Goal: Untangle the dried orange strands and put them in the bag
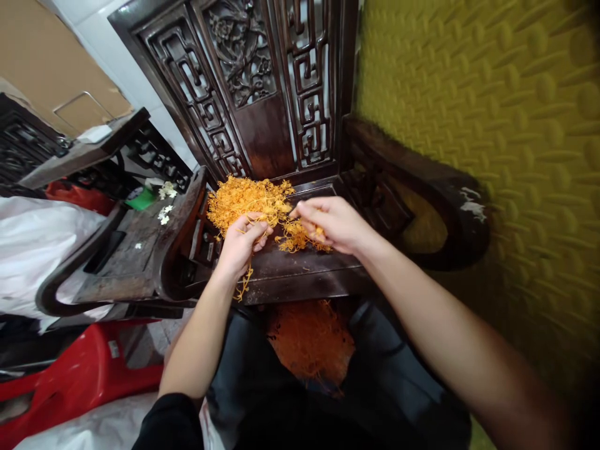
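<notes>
A heap of orange-yellow branching pieces (pixel 239 200), like small moulded plastic sprigs, lies on the seat of a dark carved wooden chair (pixel 290 275). At the heap's front edge, my left hand (pixel 244 240) is closed on an orange sprig; a thin strand (pixel 244 284) of it dangles below the fingers. My right hand (pixel 328 222) is a little to the right, fingers curled in a pinch, with bits of orange showing between them. Under it lies a smaller orange clump (pixel 295 237). Exactly what its fingertips grip is hidden.
Behind the seat rises a carved chair back (pixel 267 131); a curved armrest (pixel 450 187) stands right. On the left side table (pixel 126 256) lie white flower pieces (pixel 165 215) and a green roll (pixel 140 198). A red plastic stool (pixel 89 369) and white sacks (pixel 42 250) are left. Orange bits fill a container (pixel 312 347) below.
</notes>
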A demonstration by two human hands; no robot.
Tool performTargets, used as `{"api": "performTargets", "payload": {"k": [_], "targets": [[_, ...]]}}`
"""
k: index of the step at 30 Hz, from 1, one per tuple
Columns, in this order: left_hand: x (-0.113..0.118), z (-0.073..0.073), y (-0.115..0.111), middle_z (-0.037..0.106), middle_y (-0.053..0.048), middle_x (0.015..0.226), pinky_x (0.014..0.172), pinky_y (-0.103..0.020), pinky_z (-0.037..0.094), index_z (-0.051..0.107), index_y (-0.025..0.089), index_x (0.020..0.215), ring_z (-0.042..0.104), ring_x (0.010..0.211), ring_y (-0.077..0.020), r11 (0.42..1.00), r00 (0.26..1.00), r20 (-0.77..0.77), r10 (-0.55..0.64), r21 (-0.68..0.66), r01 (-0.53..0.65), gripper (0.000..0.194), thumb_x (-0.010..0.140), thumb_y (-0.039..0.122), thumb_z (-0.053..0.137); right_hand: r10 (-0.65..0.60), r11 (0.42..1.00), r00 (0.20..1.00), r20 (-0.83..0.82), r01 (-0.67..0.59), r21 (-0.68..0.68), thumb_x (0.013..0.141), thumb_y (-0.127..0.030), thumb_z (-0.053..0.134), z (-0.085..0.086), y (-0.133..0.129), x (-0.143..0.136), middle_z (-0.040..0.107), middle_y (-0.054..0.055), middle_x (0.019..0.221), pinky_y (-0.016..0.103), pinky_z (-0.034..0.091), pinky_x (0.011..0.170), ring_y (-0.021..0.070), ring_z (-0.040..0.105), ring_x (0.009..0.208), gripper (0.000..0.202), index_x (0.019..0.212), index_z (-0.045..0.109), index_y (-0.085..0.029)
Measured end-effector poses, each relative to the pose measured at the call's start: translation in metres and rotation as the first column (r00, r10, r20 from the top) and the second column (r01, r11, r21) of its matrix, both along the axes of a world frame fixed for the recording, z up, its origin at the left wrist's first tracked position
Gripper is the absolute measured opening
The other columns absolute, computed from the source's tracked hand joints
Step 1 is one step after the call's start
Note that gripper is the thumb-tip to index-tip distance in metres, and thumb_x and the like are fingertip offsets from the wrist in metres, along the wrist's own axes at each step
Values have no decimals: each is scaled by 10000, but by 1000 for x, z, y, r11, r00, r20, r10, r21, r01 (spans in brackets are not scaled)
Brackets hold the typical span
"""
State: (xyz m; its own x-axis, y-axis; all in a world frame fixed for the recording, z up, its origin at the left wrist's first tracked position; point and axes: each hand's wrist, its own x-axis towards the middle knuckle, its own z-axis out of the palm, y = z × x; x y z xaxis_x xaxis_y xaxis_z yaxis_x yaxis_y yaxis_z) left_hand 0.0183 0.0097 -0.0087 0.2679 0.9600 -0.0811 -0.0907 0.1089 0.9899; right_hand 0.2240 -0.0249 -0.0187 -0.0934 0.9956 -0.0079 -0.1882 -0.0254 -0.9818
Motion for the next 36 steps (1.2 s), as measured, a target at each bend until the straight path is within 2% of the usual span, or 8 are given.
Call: {"api": "performTargets", "payload": {"k": [3, 7, 12, 18, 23, 27, 30, 36], "targets": [[4, -1, -4, 699, -20, 745, 465, -192, 290, 588, 168, 1016, 511, 516, -71, 998, 998, 37, -43, 42, 42, 408, 713, 294, 831, 68, 998, 987, 149, -65, -28, 792, -646, 716, -9, 1, -16, 413, -70, 485, 236, 204, 368, 76, 323, 380, 481, 897, 705, -177], [8, 2, -10, 662, -4, 702, 481, -201, 279, 588, 165, 908, 472, 497, -57, 998, 994, 105, -17, 60, 11, 323, 691, 240, 816, -94, 991, 966, 242, 69, 112, 856, -581, 653, -16, 11, -26, 424, -67, 515, 249, 263, 452, 96, 358, 445, 397, 840, 647, -184], [3, 15, -13, 557, 27, 608, 514, -210, 261, 518, 176, 790, 364, 474, -39, 996, 969, 236, 69, 37, -80, 231, 643, 126, 690, -386, 886, 806, 449, 188, 425, 874, -380, 632, -20, 23, -19, 561, -10, 643, 266, 321, 599, 132, 454, 623, 240, 753, 597, -176], [-17, 28, -13, 521, 19, 592, 486, -212, 210, 498, 166, 724, 310, 468, -36, 994, 940, 335, 59, 67, -86, 188, 637, 123, 659, -544, 837, 602, 584, 344, 426, 871, -297, 627, -34, 43, 18, 620, 37, 645, 276, 322, 575, 134, 472, 571, 201, 721, 614, -164], [-17, 16, -5, 657, -2, 716, 466, -196, 249, 527, 178, 893, 440, 484, -46, 995, 974, 203, 103, -10, -103, 318, 693, 192, 774, -444, 896, 825, 349, 420, 148, 884, -256, 596, -26, 39, 37, 739, 91, 801, 255, 389, 455, 97, 503, 430, 167, 881, 699, -124], [-9, 2, -1, 723, -31, 760, 451, -188, 279, 497, 190, 986, 498, 494, -65, 995, 987, 134, 88, 33, -94, 450, 695, 251, 835, -498, 836, 811, 307, 356, 417, 916, -224, 567, -4, 10, 13, 756, 78, 896, 307, 516, 621, 148, 624, 621, 315, 1165, 744, -148], [-4, -4, -3, 699, 1, 697, 446, -179, 297, 515, 186, 987, 503, 483, -64, 994, 995, 85, 57, 92, -64, 427, 721, 267, 838, -406, 790, 826, 390, 103, 604, 934, -294, 625, 4, -3, -13, 742, 67, 956, 344, 524, 803, 185, 664, 834, 284, 1154, 776, -196], [2, -6, -10, 678, 13, 689, 456, -171, 331, 597, 166, 915, 538, 499, -63, 992, 1000, 8, -8, 122, 7, 339, 735, 319, 840, -413, 821, 781, 468, 97, 562, 918, -375, 690, -7, 5, -34, 713, 76, 885, 322, 485, 756, 189, 654, 805, 309, 1088, 796, -140]]}}
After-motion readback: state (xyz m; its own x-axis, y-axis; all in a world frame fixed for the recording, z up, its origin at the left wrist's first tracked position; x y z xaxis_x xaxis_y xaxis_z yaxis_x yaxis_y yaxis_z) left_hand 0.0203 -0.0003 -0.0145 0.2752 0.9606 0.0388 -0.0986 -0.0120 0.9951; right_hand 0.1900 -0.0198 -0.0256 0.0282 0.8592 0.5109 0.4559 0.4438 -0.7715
